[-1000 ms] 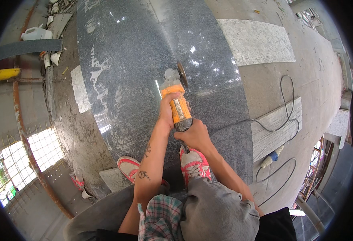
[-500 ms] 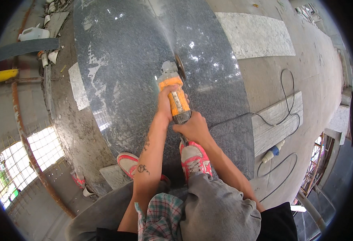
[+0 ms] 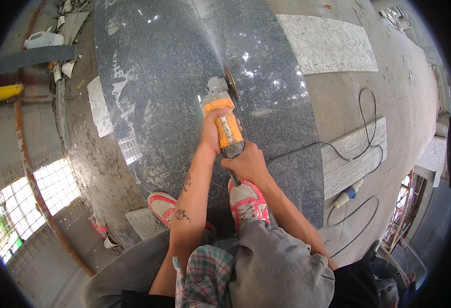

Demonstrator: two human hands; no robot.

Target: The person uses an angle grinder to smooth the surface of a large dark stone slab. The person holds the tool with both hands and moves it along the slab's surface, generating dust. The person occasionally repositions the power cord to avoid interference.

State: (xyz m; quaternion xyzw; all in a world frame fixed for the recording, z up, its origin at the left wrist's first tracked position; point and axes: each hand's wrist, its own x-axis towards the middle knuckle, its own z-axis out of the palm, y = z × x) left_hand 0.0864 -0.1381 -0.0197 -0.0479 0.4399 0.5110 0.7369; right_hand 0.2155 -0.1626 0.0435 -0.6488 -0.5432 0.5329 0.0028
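Note:
Both my hands grip an orange and grey angle grinder. My left hand wraps round the orange body near its head. Behind it, my right hand closes on the dark rear end. The cutting disc stands on edge at the right of the grinder's head, over a large dark polished stone slab. A line runs up the slab from the disc, with whitish dust along it. Whether the disc is sunk into the stone I cannot tell.
My pink and white shoes are close below the grinder. A black cable trails right across the slab to a blue and white connector. Pale stone pieces lie alongside. Left are a white jug and a rusty pole.
The grinder and both hands hold almost the same place on the slab. At the lower right edge, dark shapes, perhaps part of another person, have come into view.

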